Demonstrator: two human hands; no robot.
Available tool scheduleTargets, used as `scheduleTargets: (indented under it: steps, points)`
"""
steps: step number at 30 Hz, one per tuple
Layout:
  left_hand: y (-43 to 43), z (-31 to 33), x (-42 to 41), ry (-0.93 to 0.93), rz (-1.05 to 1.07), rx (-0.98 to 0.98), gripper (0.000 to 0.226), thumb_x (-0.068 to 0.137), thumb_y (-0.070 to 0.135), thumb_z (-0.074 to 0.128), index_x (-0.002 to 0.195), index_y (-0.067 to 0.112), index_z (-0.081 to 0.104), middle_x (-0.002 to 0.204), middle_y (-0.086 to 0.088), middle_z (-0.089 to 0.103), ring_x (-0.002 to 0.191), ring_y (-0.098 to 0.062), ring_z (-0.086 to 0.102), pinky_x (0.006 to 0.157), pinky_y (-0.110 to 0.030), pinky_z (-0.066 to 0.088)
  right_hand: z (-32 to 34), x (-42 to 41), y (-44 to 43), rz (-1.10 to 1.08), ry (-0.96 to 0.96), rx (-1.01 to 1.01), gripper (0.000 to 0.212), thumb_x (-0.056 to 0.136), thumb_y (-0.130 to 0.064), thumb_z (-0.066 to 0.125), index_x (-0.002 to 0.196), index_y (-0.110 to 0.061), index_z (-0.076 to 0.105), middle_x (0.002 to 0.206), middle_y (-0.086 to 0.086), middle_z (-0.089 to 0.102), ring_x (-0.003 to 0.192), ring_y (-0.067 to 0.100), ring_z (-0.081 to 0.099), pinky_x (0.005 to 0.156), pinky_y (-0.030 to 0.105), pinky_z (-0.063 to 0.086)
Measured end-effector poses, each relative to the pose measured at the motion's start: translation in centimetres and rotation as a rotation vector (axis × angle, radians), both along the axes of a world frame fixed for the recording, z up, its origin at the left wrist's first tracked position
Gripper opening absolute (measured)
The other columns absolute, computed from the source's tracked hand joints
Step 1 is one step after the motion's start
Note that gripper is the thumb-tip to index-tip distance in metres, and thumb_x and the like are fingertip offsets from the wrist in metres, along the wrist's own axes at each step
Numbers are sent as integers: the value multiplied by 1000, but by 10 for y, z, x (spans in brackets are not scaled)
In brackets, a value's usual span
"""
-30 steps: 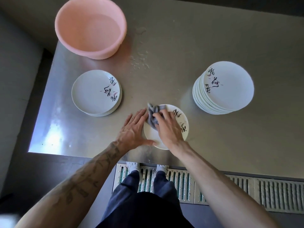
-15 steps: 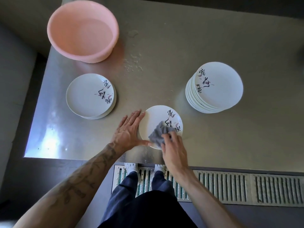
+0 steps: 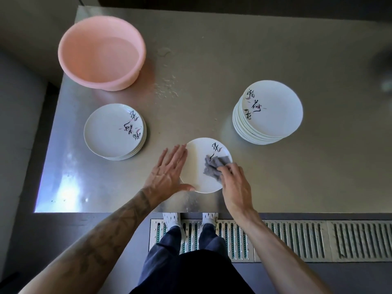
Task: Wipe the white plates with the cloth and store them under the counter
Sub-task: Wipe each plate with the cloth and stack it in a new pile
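Note:
A single white plate [image 3: 196, 166] with black calligraphy lies on the steel counter [image 3: 212, 60] near its front edge. My right hand [image 3: 235, 185] presses a crumpled grey cloth [image 3: 214, 166] onto the plate's right half. My left hand [image 3: 167, 172] lies flat with fingers spread against the plate's left rim, thumb along the near edge. A short stack of plates [image 3: 114, 131] sits to the left. A taller stack of plates [image 3: 268, 112] stands to the right.
A pink basin [image 3: 101, 52] holding water stands at the counter's back left, with water drops beside it. A metal floor grate [image 3: 297, 240] runs below the counter's front edge, where my feet stand.
My right hand dragged the cloth from the plate's far left edge down across it, then to its right half. My left hand stayed at the rim.

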State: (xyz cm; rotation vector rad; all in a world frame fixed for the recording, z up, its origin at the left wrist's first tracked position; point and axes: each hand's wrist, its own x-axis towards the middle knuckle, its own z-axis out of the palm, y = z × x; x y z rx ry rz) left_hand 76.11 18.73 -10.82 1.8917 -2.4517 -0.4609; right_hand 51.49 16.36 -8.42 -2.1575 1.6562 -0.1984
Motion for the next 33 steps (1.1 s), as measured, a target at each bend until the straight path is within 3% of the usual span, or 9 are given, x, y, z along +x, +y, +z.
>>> scheduleTargets:
  steps: [6,12,15,17,20,22,25,28,33]
  points:
    - [3,-19,-4,19,-203,-141,86,92,62,58,159,14,32,166,-18,25,154,-38,20,121,-61,25,15,-9,1,-276,-243,-27,25,97,-2,60,119,-13,65,113,2,54,101,22,57,84,32,49]
    - [4,-9,-12,27,-242,-274,54,111,41,28,153,8,36,154,-23,45,142,-42,44,111,-66,38,30,-29,-4,-453,-446,-93,22,98,0,60,117,-9,67,113,2,55,100,18,59,90,27,47]
    - [-5,25,-18,204,-117,-192,46,108,36,38,146,15,52,141,-13,61,122,-32,65,104,-50,52,39,-32,-16,-439,-600,-54,24,100,-3,60,120,-14,66,114,0,59,103,21,63,93,38,54]
    - [-12,56,-22,366,0,-81,35,108,38,41,137,25,56,119,-4,72,94,-26,71,79,-38,58,49,-24,-24,-414,-690,26,25,101,-5,59,121,-19,64,114,-2,62,106,18,64,96,41,55]
    - [-17,82,-24,626,212,60,20,106,45,42,112,28,52,71,1,57,59,-20,50,56,-36,43,63,-2,-38,-348,-724,65,24,102,-8,58,121,-21,63,116,0,65,110,17,65,99,45,54]
    - [-15,91,-24,875,355,197,22,104,44,48,106,22,54,79,-7,59,71,-26,56,63,-45,53,73,13,-49,-306,-732,52,24,101,-8,58,121,-19,64,116,0,64,110,19,64,98,48,53]
    - [-4,104,-31,1193,524,425,26,105,28,56,126,14,57,108,-17,69,104,-37,68,84,-54,61,89,36,-46,-58,-617,-15,23,100,-5,59,118,-17,66,119,1,58,112,16,58,101,38,50]
    - [6,113,-38,1299,594,484,27,106,17,53,132,10,55,115,-17,71,110,-36,69,87,-49,61,94,41,-36,189,-448,-114,28,100,-8,60,125,-18,69,128,1,55,117,13,49,104,19,38]
    - [12,125,-35,1335,610,528,30,105,19,53,135,15,54,114,-16,71,108,-32,70,85,-49,61,88,28,-67,-10,-427,-84,31,102,-9,55,129,-14,68,129,3,60,118,23,57,106,34,44]
